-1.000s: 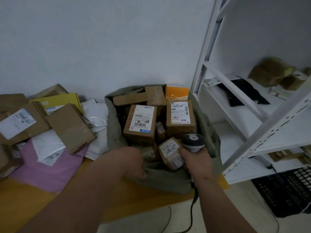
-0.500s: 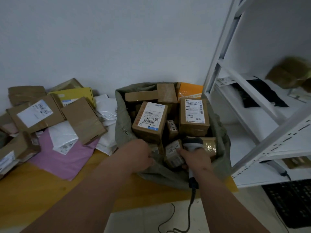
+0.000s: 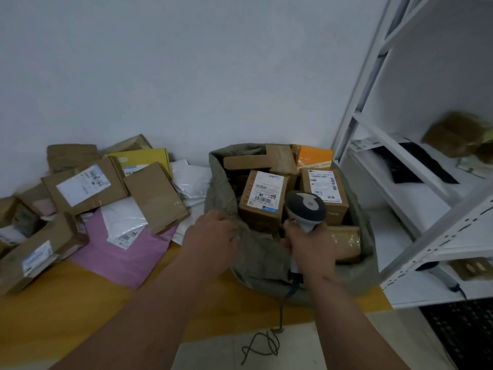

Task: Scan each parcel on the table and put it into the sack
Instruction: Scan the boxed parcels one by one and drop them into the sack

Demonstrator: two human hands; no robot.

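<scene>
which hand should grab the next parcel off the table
Left. The left hand only holds the sack rim, next to the parcel pile; the right hand grips the scanner.

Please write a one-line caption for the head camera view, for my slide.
Left hand grips the sack rim; right hand holds the barcode scanner over boxed parcels.
</scene>
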